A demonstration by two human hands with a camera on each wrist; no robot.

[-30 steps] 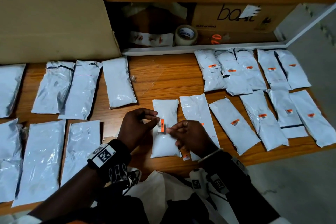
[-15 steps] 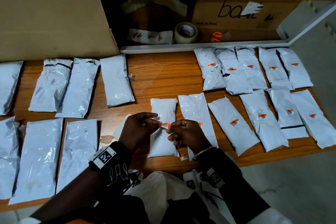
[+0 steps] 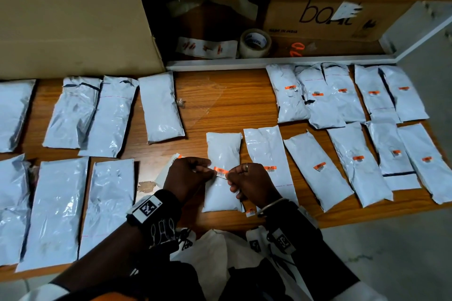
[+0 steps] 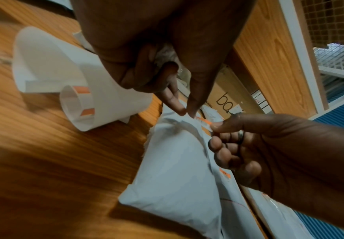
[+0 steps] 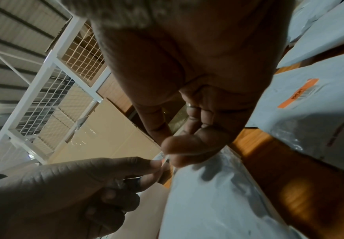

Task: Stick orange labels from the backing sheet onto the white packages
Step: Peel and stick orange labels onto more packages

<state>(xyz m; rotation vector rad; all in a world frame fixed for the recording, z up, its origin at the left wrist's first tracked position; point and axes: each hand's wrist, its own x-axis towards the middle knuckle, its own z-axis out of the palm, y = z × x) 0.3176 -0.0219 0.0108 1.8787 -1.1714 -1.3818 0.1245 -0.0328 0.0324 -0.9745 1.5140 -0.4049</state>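
An orange label [image 3: 220,171] with a barcode is stretched flat between my two hands just over a small white package [image 3: 223,151] near the table's front edge. My left hand [image 3: 188,173] pinches its left end and my right hand [image 3: 247,179] pinches its right end. In the left wrist view the label [image 4: 204,122] shows between the left fingertips [image 4: 184,111] and the right thumb [image 4: 220,125]. The curled backing sheet [image 4: 80,90] with orange labels lies on the table left of that package, partly hidden behind my left hand in the head view.
Labelled white packages [image 3: 318,166] fill the right half of the wooden table [image 3: 220,102]; unlabelled ones [image 3: 107,115] lie on the left. A tape roll [image 3: 255,43] and a cardboard box [image 3: 318,19] sit on the shelf behind. A loose label [image 3: 250,212] lies by the front edge.
The label was held upright a second ago. Both hands have turned it flat and lowered it toward the middle of the small package.
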